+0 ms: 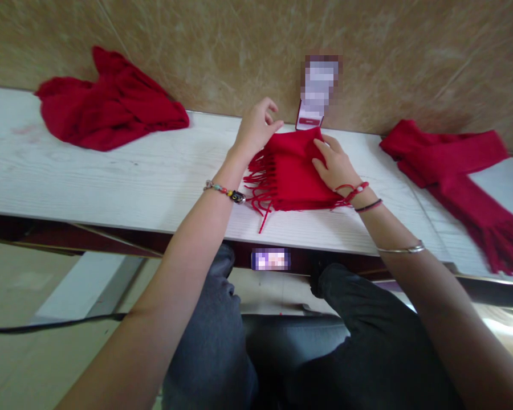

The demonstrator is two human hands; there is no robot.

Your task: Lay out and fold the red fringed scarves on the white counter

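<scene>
A folded red scarf (294,176) lies on the white tabletop in front of me, its fringe hanging out on the left side. Just off its upper left corner is my left hand (256,126), fingers loosely curled and apart from the thumb, with nothing visible between them. My right hand (334,165) rests on the scarf's right edge, thumb and fingers spread over the cloth. The scarf's upper edge bulges up slightly between the two hands.
A crumpled red cloth (111,108) lies at the left, and another red fringed scarf (453,176) at the right. A phone (310,122) leans on the tan marbled wall (222,51). Below the white table (111,182), a second lit screen (271,259) shows near my knees.
</scene>
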